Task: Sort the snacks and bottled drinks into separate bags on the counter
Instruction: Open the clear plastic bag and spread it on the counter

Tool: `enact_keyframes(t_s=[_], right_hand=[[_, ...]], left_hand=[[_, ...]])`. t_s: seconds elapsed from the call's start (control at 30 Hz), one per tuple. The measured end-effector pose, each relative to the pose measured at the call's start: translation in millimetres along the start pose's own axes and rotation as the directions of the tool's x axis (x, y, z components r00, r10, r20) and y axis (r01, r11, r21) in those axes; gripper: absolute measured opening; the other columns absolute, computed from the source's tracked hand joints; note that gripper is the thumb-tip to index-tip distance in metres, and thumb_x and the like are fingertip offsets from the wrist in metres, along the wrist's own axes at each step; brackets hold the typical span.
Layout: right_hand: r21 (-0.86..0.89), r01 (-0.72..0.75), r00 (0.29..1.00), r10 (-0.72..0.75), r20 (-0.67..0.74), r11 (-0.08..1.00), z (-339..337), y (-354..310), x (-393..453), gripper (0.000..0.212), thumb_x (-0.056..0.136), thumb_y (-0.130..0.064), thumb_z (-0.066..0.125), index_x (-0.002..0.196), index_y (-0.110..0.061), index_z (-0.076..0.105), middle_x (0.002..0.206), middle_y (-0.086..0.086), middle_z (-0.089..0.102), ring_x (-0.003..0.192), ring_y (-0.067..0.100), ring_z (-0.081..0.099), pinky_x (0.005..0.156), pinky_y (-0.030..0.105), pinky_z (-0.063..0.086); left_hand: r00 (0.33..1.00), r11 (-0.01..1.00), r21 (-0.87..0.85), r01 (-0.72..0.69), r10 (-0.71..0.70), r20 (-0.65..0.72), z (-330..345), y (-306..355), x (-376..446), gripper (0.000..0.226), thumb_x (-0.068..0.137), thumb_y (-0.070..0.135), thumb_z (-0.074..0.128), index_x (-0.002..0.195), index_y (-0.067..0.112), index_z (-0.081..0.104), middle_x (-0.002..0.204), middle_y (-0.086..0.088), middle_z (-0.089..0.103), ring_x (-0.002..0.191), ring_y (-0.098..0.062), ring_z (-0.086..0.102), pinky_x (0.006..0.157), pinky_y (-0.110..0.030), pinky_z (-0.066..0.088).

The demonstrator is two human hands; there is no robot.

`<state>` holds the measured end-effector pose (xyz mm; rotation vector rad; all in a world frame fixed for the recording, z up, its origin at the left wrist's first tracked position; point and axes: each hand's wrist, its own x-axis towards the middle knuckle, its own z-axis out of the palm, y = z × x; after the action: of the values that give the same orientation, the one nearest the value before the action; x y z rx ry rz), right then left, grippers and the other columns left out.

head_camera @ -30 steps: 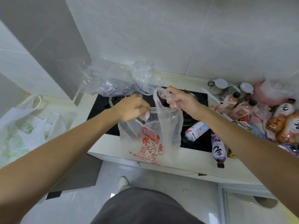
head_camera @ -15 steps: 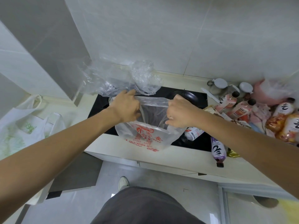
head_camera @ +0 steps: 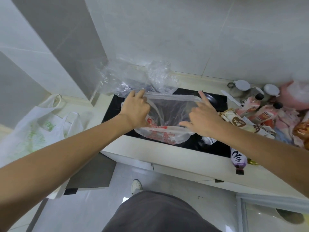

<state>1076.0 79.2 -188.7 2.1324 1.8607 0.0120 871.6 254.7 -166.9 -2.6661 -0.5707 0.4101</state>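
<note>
A clear plastic bag with red print [head_camera: 168, 137] lies on the black cooktop [head_camera: 215, 102], its mouth pulled wide. My left hand [head_camera: 136, 111] spans the left side of the mouth, fingers on the far rim and thumb by the near rim. My right hand [head_camera: 203, 118] spans the right side, index finger straight on the far rim. To the right lie bottled drinks: two pink bottles [head_camera: 251, 104], a purple bottle [head_camera: 238, 158] and a white one [head_camera: 209, 140] partly under my right wrist. Snack packets [head_camera: 238, 122] are piled beside them.
A crumpled clear bag [head_camera: 147, 77] sits behind the cooktop against the wall. A white bag with green print [head_camera: 35, 131] lies on the lower counter at left. Two lidded jars [head_camera: 240, 86] and a pink bag [head_camera: 297, 96] stand at the back right. The counter edge is close to me.
The printed bag hung upright from both hands, then was lowered onto the cooktop. My hands moved apart and spread its mouth wide.
</note>
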Motion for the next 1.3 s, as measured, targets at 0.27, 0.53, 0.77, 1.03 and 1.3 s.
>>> enact_keyframes(t_s=[0.27, 0.53, 0.77, 1.03, 1.3], right_hand=[[-0.093, 0.375, 0.905, -0.386, -0.176, 0.922, 32.0, 5.2, -1.5, 0.051, 0.073, -0.039, 0.084, 0.114, -0.014, 0.067, 0.113, 0.01, 0.066, 0.12, 0.03, 0.06, 0.129, 0.056, 0.006], [-0.214, 0.693, 0.643, -0.725, -0.247, 0.688, 50.3, -15.2, 2.6, 0.06, 0.095, 0.002, 0.053, 0.154, -0.009, 0.045, 0.166, 0.012, 0.035, 0.157, 0.029, 0.025, 0.129, 0.05, 0.012], [-0.181, 0.406, 0.892, -0.432, -0.132, 0.896, 45.6, 9.6, 13.8, 0.025, 0.075, 0.003, 0.076, 0.093, -0.012, 0.067, 0.076, 0.0, 0.066, 0.063, 0.019, 0.062, 0.067, 0.036, 0.059], [-0.046, 0.121, 0.989, -0.125, -0.082, 0.992, 48.9, 25.0, 20.0, 0.092, 0.082, -0.064, 0.07, 0.151, -0.007, 0.045, 0.148, 0.008, 0.052, 0.122, 0.026, 0.062, 0.066, 0.036, 0.056], [0.115, 0.165, 0.979, -0.176, 0.101, 0.98, 58.9, 7.3, 14.1, 0.078, 0.092, -0.076, 0.035, 0.157, -0.033, 0.042, 0.172, 0.008, 0.017, 0.157, 0.032, 0.014, 0.126, 0.047, 0.015]], left_hand=[[0.998, 0.999, 0.008, 0.054, -0.054, -0.019, 23.2, -8.9, -4.1, 0.073, 0.071, 0.088, 0.059, 0.105, 0.025, 0.076, 0.126, 0.0, 0.061, 0.123, -0.027, 0.039, 0.107, -0.046, 0.032], [0.999, 0.998, 0.047, 0.03, -0.03, 0.01, 40.9, -9.2, 5.7, 0.081, 0.057, 0.097, 0.056, 0.108, 0.035, 0.073, 0.142, -0.009, 0.051, 0.14, -0.042, 0.031, 0.119, -0.07, 0.003], [0.994, 0.986, 0.166, -0.016, -0.002, 0.11, 56.5, -14.8, 6.9, 0.105, 0.063, 0.095, 0.054, 0.152, 0.041, 0.039, 0.167, -0.012, 0.019, 0.154, -0.046, 0.002, 0.113, -0.077, -0.009], [0.969, 0.954, 0.286, -0.093, 0.021, 0.246, 60.3, -12.8, 0.9, 0.112, 0.064, 0.103, 0.037, 0.152, 0.034, 0.045, 0.169, -0.011, 0.018, 0.154, -0.044, -0.015, 0.115, -0.074, -0.009], [0.957, 0.978, 0.197, -0.068, 0.008, 0.29, 80.2, -26.7, -13.3, 0.109, 0.065, 0.104, 0.029, 0.139, 0.029, 0.059, 0.17, -0.017, 0.011, 0.153, -0.042, -0.023, 0.117, -0.072, -0.01]])
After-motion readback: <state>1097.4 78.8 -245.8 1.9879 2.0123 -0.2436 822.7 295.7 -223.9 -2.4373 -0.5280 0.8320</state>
